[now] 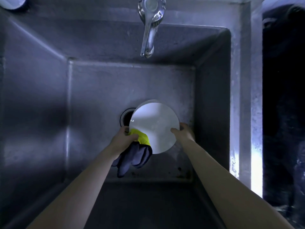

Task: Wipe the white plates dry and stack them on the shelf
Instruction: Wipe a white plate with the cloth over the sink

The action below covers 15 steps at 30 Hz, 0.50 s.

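A round white plate (155,126) is held over the bottom of a deep steel sink (49,100). My right hand (184,132) grips its right rim, thumb on the face and fingers behind. My left hand (124,138) holds a yellow and dark blue cloth (138,149), its yellow part pressed against the plate's lower left edge while the blue part hangs down. Behind the held plate's top edge the rim of another white plate (151,101) peeks out, lower in the sink.
A chrome tap (149,30) juts out over the sink from the back wall. The drain (126,117) is partly hidden by the plate. The sink's right rim (245,96) borders a dark gap. A pale round object (12,2) shows at the top left.
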Each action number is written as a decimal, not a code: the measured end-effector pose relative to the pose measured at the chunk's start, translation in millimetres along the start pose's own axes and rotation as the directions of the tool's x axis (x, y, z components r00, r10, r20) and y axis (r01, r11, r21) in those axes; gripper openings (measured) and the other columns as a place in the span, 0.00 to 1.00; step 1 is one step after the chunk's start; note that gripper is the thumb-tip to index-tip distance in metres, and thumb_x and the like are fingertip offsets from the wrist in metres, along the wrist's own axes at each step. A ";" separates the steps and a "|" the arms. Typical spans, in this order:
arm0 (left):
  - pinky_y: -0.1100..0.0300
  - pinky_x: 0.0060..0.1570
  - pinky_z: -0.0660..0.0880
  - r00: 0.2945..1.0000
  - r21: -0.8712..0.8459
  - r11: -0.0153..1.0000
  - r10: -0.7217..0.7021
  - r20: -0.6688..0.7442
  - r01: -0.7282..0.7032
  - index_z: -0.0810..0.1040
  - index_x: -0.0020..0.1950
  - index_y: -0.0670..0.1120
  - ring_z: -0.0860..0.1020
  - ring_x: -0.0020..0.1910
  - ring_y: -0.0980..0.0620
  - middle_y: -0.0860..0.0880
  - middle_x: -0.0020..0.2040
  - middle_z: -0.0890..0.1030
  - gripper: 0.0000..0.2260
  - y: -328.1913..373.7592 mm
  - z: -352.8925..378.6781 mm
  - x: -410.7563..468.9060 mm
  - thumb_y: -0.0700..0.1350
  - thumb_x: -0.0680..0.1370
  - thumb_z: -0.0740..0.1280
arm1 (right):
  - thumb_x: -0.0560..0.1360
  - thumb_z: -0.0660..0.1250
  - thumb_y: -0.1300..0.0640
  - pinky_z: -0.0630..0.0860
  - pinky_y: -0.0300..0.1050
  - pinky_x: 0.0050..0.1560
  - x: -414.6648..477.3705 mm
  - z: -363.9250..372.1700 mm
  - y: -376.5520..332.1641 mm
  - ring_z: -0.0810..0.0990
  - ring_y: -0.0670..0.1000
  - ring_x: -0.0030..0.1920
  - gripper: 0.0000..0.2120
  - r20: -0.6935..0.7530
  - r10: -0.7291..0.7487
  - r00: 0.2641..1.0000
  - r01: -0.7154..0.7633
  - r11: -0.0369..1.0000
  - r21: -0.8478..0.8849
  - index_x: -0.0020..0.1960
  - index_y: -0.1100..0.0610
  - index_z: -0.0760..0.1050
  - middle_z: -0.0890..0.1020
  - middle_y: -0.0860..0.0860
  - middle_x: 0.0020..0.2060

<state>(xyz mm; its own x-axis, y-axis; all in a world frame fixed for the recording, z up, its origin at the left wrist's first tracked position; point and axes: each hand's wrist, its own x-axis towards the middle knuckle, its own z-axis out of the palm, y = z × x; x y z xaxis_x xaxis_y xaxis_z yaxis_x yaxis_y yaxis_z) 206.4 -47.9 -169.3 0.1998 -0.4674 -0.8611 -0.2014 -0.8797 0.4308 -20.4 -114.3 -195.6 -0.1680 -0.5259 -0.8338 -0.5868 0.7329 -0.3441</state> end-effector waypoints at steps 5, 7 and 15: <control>0.64 0.39 0.73 0.999 -0.051 0.999 -0.006 0.034 0.008 0.73 0.59 0.45 0.77 0.44 0.56 0.49 0.47 0.79 0.13 0.1 -3.1 1.6 0.42 0.75 0.69 | 0.74 0.71 0.57 0.81 0.56 0.54 0.3 -3.6 2.1 0.81 0.59 0.53 0.19 -0.007 0.032 0.999 -0.031 0.987 0.156 0.64 0.53 0.76 0.82 0.54 0.55; 0.61 0.43 0.75 0.998 -0.086 0.996 -0.005 0.057 0.010 0.73 0.60 0.45 0.78 0.46 0.54 0.47 0.49 0.79 0.14 -1.4 -5.4 -1.6 0.42 0.75 0.69 | 0.73 0.73 0.59 0.80 0.60 0.56 -5.4 -7.7 1.4 0.80 0.59 0.55 0.17 -0.022 0.022 1.000 -0.016 0.972 0.233 0.59 0.50 0.74 0.81 0.53 0.55; 0.64 0.37 0.75 0.992 -0.278 0.960 0.012 0.125 0.023 0.75 0.58 0.55 0.84 0.44 0.56 0.48 0.53 0.83 0.14 -5.0 -23.1 -28.9 0.42 0.74 0.68 | 0.77 0.68 0.65 0.83 0.57 0.51 -55.6 -38.3 -17.0 0.82 0.57 0.53 0.12 0.070 -0.148 0.986 0.106 0.902 0.418 0.55 0.50 0.79 0.83 0.54 0.53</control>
<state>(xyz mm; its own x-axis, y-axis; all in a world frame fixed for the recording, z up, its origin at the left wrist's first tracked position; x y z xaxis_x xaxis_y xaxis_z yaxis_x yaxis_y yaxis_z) 223.7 -31.9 -140.4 0.0763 -0.4639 -0.8826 0.0777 -0.8797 0.4691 -31.4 -114.0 -126.9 -0.0233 -0.5970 -0.8019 -0.2158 0.7862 -0.5791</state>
